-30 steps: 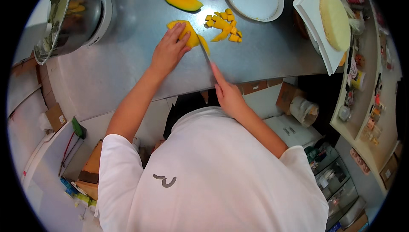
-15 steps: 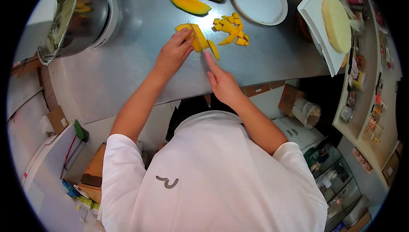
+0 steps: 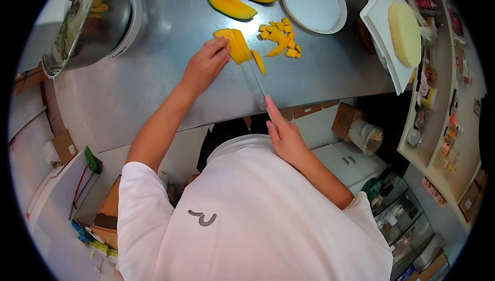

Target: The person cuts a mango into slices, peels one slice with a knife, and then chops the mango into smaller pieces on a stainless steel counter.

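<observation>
A peeled orange-yellow mango piece (image 3: 236, 46) lies on the metal table (image 3: 170, 75). My left hand (image 3: 206, 65) holds its left side, fingers bent and pressed together on the flesh. My right hand (image 3: 285, 137) grips a knife (image 3: 256, 78) close to the table's front edge. The narrow blade points up and left, its tip by the lower end of the mango piece. A cut line runs through the piece's right side. A thin mango slice (image 3: 259, 63) lies loose just to the right, and beyond it is a cluster of small mango cubes (image 3: 289, 38).
Unpeeled mango pieces (image 3: 230, 3) lie farther back, near a white plate (image 3: 315, 2). At far left stands a metal mixing bowl (image 3: 103, 20) with pale residue. To the right, a round yellow cake layer (image 3: 403, 33) rests on a white board (image 3: 380, 28), beside crowded shelves (image 3: 438, 142).
My right hand has drawn the knife back toward me and to the right, so the blade has come down off the mango piece. My left hand stays on the fruit.
</observation>
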`<state>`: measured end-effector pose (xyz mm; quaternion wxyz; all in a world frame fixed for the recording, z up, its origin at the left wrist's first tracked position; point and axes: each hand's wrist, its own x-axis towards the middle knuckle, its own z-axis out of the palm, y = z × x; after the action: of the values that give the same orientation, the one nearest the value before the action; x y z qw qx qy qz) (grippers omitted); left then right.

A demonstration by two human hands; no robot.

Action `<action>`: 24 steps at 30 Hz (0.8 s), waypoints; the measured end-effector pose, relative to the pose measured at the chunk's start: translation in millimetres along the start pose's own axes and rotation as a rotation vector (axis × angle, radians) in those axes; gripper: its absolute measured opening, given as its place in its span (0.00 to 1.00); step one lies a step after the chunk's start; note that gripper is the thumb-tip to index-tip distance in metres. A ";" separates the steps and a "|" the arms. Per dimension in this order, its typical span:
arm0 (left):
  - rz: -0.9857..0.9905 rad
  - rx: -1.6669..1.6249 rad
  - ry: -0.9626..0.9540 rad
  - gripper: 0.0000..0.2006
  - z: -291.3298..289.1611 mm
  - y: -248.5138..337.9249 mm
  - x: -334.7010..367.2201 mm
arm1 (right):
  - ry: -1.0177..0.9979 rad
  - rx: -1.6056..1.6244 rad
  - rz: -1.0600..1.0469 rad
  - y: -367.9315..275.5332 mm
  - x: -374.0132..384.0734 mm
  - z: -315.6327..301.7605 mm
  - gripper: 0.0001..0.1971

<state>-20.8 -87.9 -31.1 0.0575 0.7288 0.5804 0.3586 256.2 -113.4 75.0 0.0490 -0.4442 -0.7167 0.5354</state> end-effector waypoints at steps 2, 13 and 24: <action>-0.040 0.006 0.038 0.12 -2.6 -0.6 4.3 | 0.012 0.013 -0.023 -13.9 14.0 2.7 0.35; 0.016 0.001 0.041 0.10 2.4 -13.6 3.2 | 0.022 -0.096 -0.045 -5.2 87.0 27.3 0.35; 0.006 0.014 0.022 0.10 4.0 -20.5 4.1 | -0.076 -0.183 0.064 16.5 19.4 9.3 0.37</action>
<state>-34.6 -76.3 -42.4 0.0451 0.7270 0.5813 0.3628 249.1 -106.2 49.9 -0.0360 -0.4488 -0.7495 0.4853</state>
